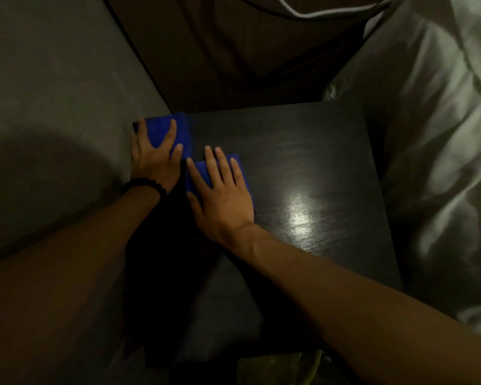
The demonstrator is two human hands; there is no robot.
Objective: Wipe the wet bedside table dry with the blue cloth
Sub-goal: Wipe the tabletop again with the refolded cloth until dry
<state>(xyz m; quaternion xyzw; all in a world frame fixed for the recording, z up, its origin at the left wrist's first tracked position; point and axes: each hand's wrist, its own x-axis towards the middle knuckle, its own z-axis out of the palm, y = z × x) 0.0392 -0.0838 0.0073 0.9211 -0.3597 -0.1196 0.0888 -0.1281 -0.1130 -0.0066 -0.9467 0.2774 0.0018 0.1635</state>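
Dim bedroom corner: a dark wood-grain surface (303,168) is sitting between a grey wall (53,93) on one side and a bed with white bedding (433,134) on the other, with brown fabric (247,51) hanging behind it.

The blue cloth (178,132) is lying on the far wall-side part of the surface, showing as two blue patches: one at the back corner by the wall, one a little nearer and further in. Whether it is one cloth or two folded pieces cannot be told, since the stretch between the patches is in shadow.

The left hand (153,157) is pressing flat on the back patch, fingers spread, gripping nothing. The right hand (222,193) is lying flat on the nearer patch, fingers extended, also pinning rather than clutching. A dark bead bracelet (145,186) is sitting on the left wrist.

Doing the step well, as a judgement: keeping both palms flat for even pressure, working in overlapping strokes from the wall corner toward the bed side, and running along the grain so no streaks are left. The glossy patch (300,215) near the middle is probably light glare on a damp film, so that area likely needs passes.

Hard to make out: the near wall-side part of the surface is lost in black shadow under the forearms, water itself is not clearly visible, and a greenish item (275,368) at the bottom edge is cut off and unidentifiable.
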